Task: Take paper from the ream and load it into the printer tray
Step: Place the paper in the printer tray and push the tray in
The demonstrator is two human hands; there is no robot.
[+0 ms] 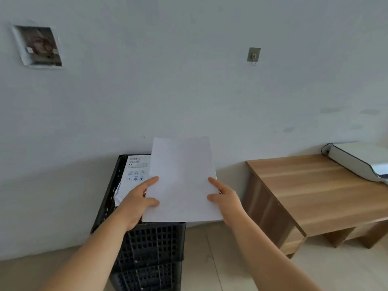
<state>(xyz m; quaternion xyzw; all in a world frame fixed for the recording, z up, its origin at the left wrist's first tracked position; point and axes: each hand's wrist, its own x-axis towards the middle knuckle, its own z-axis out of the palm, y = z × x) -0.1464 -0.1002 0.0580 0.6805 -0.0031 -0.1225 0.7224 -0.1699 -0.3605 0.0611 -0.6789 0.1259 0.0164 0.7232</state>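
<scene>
Two large fixtures are noted: a wooden desk [310,190] at right and stacked black crates [147,244] at centre, against the wall. On the desk's far right a white printer [354,160] is seen, cut off by the frame edge; its tray cannot be made out. The ream wrapper [134,171] lies in the top crate, partly covered. A sheaf of paper [182,179] is held above the crate, long axis pointing away from the body, near-flat. It is pinched at its left edge by the left hand [136,202] and at its right edge by the right hand [226,198], thumbs on top, fingers hidden beneath. The printer lies well off to the right, so the right hand is judged nearer. Sheet count cannot be told.
</scene>
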